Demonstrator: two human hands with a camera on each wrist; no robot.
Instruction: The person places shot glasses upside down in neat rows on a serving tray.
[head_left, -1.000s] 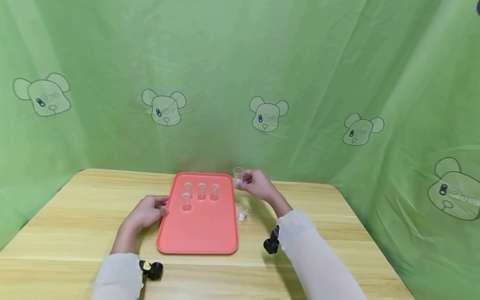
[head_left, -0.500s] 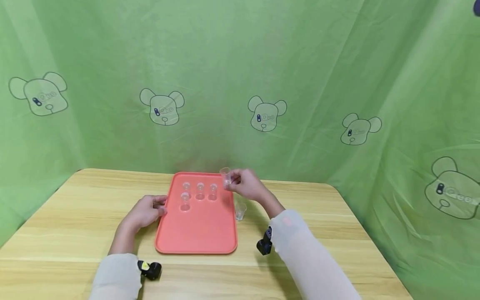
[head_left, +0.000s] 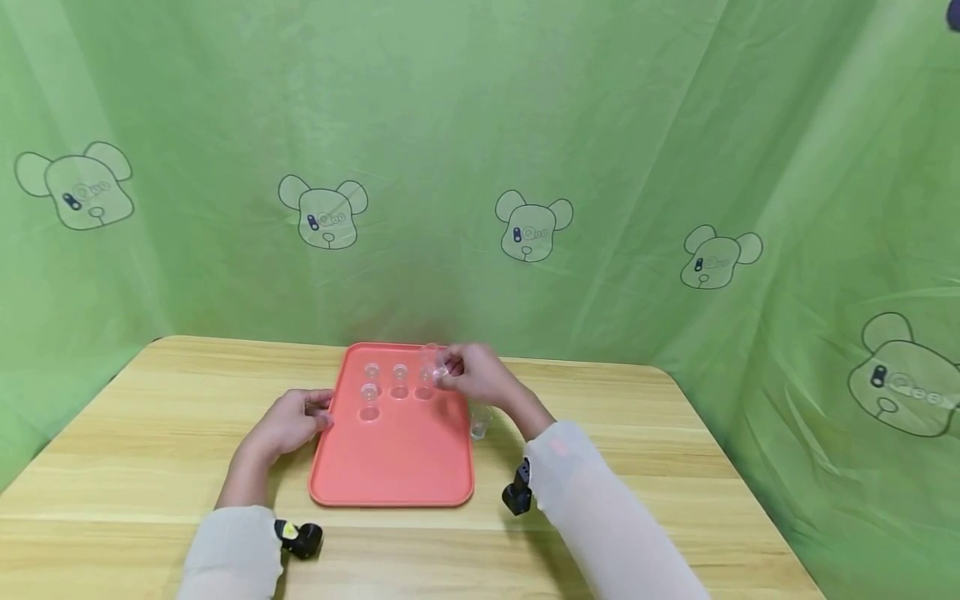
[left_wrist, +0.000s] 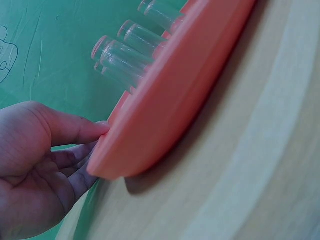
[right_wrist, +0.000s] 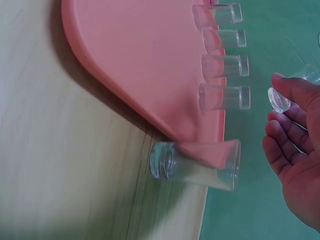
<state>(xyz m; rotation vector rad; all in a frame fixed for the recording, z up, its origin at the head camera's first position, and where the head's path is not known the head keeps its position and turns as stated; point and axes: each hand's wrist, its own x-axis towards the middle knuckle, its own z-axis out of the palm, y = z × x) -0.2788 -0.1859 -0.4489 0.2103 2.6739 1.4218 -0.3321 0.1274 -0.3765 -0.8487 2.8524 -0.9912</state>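
Observation:
My left hand [head_left: 288, 427] pinches the left rim of a red tray [head_left: 390, 467], thumb on top and fingers below, as the left wrist view shows. Over the tray's back right part, my right hand [head_left: 483, 379] pinches a clear shot glass [head_left: 432, 358] near its thick base [right_wrist: 278, 100]. That glass is raised, mouth up and a little tilted; thumb and fingers hide part of it. Several clear shot glasses stand mouth down on the tray: a back row, with one glass [head_left: 369, 403] in front of the row's left end. Another shot glass [right_wrist: 200, 162] stands mouth up beside the tray's right edge.
The tray lies on a light wooden table [head_left: 600, 517]. A green curtain [head_left: 420, 275] printed with bear heads hangs behind and at the sides. Black wrist cameras [head_left: 303, 540] sit on both sleeves.
My right hand has carried the shot glass leftward from beyond the tray's right edge to above its back right part, tilting it slightly. My left hand keeps its place on the rim.

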